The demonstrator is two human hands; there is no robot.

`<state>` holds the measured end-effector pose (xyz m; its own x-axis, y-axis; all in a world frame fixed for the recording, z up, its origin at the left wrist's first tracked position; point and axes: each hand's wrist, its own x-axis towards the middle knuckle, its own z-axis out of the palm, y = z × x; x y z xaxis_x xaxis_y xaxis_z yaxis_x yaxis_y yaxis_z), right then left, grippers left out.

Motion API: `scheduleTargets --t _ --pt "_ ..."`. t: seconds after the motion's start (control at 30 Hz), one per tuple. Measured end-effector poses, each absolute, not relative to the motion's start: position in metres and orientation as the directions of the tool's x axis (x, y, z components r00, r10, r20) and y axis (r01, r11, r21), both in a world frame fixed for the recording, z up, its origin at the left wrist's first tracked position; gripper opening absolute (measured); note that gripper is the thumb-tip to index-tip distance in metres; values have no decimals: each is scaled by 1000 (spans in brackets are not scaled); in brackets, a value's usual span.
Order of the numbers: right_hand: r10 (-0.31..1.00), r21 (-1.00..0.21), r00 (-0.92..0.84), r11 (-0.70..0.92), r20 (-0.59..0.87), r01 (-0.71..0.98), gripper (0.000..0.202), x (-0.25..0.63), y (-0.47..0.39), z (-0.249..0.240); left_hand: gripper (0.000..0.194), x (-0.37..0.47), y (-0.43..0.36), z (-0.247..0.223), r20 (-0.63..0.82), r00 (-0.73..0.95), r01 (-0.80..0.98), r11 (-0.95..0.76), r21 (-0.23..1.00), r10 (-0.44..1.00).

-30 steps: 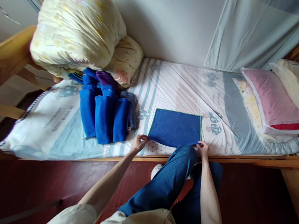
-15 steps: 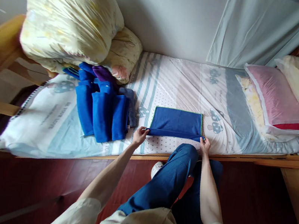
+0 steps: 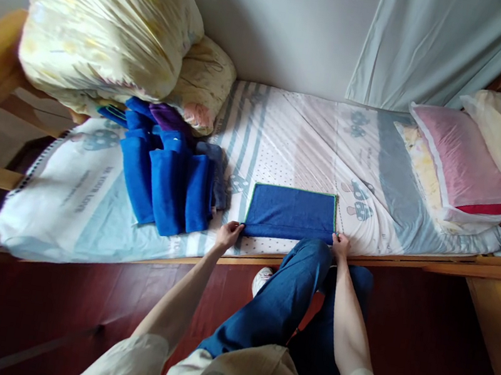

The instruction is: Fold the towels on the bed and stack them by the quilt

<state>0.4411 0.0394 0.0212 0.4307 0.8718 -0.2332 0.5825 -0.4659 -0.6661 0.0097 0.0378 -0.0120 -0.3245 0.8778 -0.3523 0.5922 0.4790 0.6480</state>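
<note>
A dark blue towel [image 3: 292, 210] with a green edge lies flat on the bed, a narrow strip folded over along its near side. My left hand [image 3: 229, 235] pinches the near left corner of this strip. At the near right corner, my right hand [image 3: 341, 246] pinches the other end, so the strip is stretched straight between them. To the left of my left hand lie several bright blue rolled or folded towels [image 3: 167, 190], with a grey-blue cloth [image 3: 215, 169] beside them and a purple cloth [image 3: 169, 119] behind.
A patterned sheet covers the bed [image 3: 297, 131]. A large yellow quilt bundle [image 3: 110, 19] and a smaller pillow [image 3: 208, 79] stand at the back left. Pink bedding in a clear bag [image 3: 464, 158] lies right. A wooden rail [image 3: 494, 269] edges the bed; my knee is against the front.
Both hands have drawn the near edge of the towel slightly toward me, and the whole towel sits a little nearer. The folded strip now lies flatter. The view has shifted slightly.
</note>
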Motion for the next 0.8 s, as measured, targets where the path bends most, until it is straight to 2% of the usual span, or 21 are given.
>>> scheduleTargets --t 0.33,0.57,0.8 --pt "866 -612 438 -486 -241 624 28 439 41 12 33 9 38 -21 -380 -314 502 492 711 870" --pt "882 -639 426 -447 -201 626 28 443 40 4 37 6 41 -28 -400 -320 498 511 700 859" --pt "871 -609 435 -477 -229 634 27 443 40 3 37 5 41 -31 -410 -310 491 514 704 858"
